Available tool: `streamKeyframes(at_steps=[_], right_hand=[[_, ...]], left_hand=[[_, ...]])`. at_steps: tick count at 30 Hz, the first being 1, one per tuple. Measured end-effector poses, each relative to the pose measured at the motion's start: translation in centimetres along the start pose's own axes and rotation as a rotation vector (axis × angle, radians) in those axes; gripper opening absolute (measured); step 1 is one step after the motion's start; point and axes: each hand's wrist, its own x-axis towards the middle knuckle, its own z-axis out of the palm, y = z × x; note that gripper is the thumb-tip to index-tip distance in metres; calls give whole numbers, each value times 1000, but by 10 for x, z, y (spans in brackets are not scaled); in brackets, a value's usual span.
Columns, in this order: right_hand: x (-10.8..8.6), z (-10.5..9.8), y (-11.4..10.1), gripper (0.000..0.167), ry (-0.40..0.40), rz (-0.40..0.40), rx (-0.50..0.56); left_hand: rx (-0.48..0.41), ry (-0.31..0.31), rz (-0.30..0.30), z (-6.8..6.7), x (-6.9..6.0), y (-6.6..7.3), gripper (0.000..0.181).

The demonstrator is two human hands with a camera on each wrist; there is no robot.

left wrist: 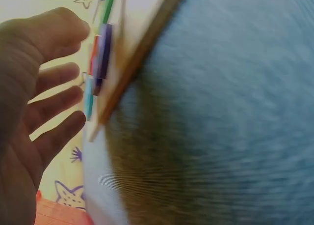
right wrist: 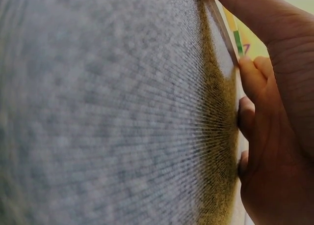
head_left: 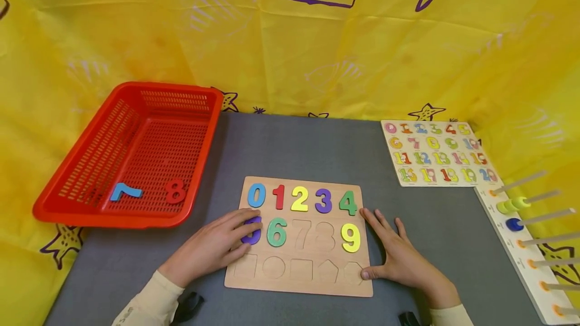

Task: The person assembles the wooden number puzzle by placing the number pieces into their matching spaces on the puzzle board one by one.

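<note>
Left hand [head_left: 222, 240] loose, clasping nothing; fingertips extend over the purple 5 [head_left: 256, 238] at the near-side edge of the wooden board [head_left: 299, 287]. Contact uncertain. Right hand [head_left: 399, 255] spread, ungripping; thumb and index at the board's opposite edge, so the board lies on the table [head_left: 290, 150] between both hands. Yellow 9 [head_left: 351, 238] sits left of the right hand. Beyond the left hand, to its left: red basket [head_left: 113, 219] holding blue 7 [head_left: 129, 191] and red 8 [head_left: 174, 191]. Right of the right hand: peg rack [head_left: 514, 255].

Board [head_left: 290, 253] 0–9, chart [head_left: 437, 153] 0–20
</note>
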Motion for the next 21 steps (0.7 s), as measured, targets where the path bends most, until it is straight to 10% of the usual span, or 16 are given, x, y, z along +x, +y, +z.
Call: streamKeyframes(at_steps=[10, 14, 21], right_hand=[[-1, 0, 1, 138, 17, -8, 7], [-2, 0, 2, 137, 23, -11, 9], [-1, 1, 3, 136, 22, -28, 18]], left_hand=[[-28, 210, -5, -82, 9, -7, 50], [91, 254, -228, -127, 5, -40, 52], [169, -165, -696, -173, -24, -113, 80]])
